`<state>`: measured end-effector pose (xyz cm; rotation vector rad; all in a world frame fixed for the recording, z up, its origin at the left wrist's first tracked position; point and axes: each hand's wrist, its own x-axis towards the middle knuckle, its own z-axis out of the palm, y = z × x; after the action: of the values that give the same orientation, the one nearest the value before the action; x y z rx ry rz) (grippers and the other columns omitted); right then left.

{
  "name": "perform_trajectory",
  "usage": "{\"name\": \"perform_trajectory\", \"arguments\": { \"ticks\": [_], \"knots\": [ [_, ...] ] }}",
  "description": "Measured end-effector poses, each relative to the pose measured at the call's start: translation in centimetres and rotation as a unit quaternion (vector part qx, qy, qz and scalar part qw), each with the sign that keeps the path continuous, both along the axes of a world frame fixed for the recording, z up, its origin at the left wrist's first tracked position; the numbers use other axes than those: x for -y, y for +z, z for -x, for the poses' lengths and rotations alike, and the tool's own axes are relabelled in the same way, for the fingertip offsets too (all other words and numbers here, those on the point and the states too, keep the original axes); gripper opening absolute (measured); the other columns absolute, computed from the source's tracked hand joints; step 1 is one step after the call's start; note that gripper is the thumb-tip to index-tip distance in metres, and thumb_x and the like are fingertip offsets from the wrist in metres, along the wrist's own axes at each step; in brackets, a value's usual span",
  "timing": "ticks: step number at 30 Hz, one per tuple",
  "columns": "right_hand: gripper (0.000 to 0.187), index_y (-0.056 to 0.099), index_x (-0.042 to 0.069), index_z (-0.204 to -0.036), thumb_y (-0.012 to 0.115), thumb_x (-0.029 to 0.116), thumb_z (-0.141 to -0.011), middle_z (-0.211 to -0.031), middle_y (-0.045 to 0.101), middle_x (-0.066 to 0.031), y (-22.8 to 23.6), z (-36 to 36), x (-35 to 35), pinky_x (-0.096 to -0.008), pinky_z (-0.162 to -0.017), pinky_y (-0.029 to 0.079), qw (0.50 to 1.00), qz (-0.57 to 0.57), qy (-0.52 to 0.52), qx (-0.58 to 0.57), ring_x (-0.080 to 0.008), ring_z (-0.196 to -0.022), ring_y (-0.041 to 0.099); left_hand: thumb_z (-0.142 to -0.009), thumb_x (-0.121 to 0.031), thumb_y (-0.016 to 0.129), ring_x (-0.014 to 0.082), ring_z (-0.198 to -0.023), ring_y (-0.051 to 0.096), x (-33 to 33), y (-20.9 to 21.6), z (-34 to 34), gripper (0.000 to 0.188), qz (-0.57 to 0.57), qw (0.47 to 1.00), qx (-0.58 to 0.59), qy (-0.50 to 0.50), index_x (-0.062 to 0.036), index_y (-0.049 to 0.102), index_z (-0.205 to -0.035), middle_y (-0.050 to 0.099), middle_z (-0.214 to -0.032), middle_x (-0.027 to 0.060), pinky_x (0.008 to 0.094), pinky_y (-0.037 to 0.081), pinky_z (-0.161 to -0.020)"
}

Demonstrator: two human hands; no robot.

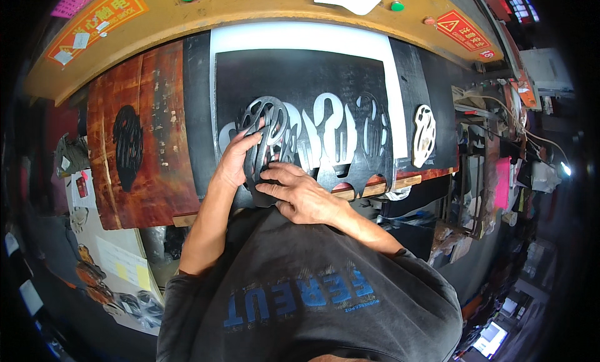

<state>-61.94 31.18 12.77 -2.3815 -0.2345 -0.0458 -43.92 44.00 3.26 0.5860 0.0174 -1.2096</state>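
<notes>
A black metal cutting die (pixel 269 121), oval with curved inner bars, lies on a black material sheet (pixel 275 74) spread over a white cutting board (pixel 300 35). My left hand (pixel 236 159) holds the die's left lower edge, thumb and fingers curled on its frame. My right hand (pixel 300 190) presses flat on the die's near end, fingers pointing left. To the right of the die the sheet shows several cut-out holes (pixel 331 134) with white board showing through.
A yellow press head (pixel 250 9) with green buttons arches across the top. A worn red-brown board (pixel 147 130) with a black cut piece (pixel 127 146) lies at left. A white die (pixel 424 135) rests at right. Cluttered shelves stand at right.
</notes>
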Motion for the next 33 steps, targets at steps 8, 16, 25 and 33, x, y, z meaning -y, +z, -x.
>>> {"name": "perform_trajectory", "arguments": {
  "ticks": [8, 16, 25, 33],
  "knots": [
    [0.066, 0.053, -0.002, -0.153, 0.078, 0.015, -0.094, -0.137, 0.069, -0.0178, -0.5, -4.7, 6.7, -0.0372, -0.106, 0.052, 0.918, -0.242, -0.307, -0.061, -0.0235, -0.124, 0.065, -0.107, -0.014, 0.063, 0.0218, -0.092, 0.075, -0.7, 2.4, 0.9, 0.042, -0.102, 0.987, 0.075, -0.095, -0.0061, 0.058, -0.148, 0.074, -0.116, 0.0108, 0.0361, 0.064, -0.082],
    [0.043, 0.064, 0.001, -0.14, 0.07, -0.001, -0.098, -0.125, 0.073, -0.0088, -3.6, -6.2, 6.7, -0.0306, -0.1, 0.055, 0.807, -0.561, -0.174, -0.068, -0.014, -0.114, 0.068, -0.103, -0.015, 0.071, 0.0071, -0.081, 0.062, 0.2, 6.1, 2.6, 0.018, -0.198, 0.921, 0.311, -0.122, -0.0028, 0.067, -0.115, 0.066, -0.093, -0.0019, 0.0268, 0.052, -0.074],
    [0.037, 0.063, 0.0, -0.135, 0.067, -0.004, -0.099, -0.111, 0.075, -0.0066, -2.9, -6.2, 6.4, -0.0267, -0.087, 0.059, 0.766, -0.591, -0.249, -0.055, -0.0123, -0.097, 0.071, -0.099, -0.028, 0.08, 0.0121, -0.093, 0.07, 0.3, 5.9, 4.7, 0.06, -0.128, 0.973, 0.177, 0.068, 0.0004, 0.054, -0.145, 0.072, -0.11, 0.0057, 0.0285, 0.058, -0.082],
    [0.032, 0.074, 0.004, -0.127, 0.067, -0.003, -0.097, -0.125, 0.07, -0.0096, -2.6, -6.0, 5.8, -0.0318, -0.1, 0.053, 0.928, -0.268, -0.258, -0.003, -0.018, -0.116, 0.066, -0.107, -0.01, 0.066, 0.006, -0.099, 0.066, 0.5, 4.7, 4.4, 0.031, -0.162, 0.968, 0.184, 0.056, 0.0015, 0.062, -0.136, 0.068, -0.107, 0.0002, 0.0234, 0.057, -0.083]
  ]
}}
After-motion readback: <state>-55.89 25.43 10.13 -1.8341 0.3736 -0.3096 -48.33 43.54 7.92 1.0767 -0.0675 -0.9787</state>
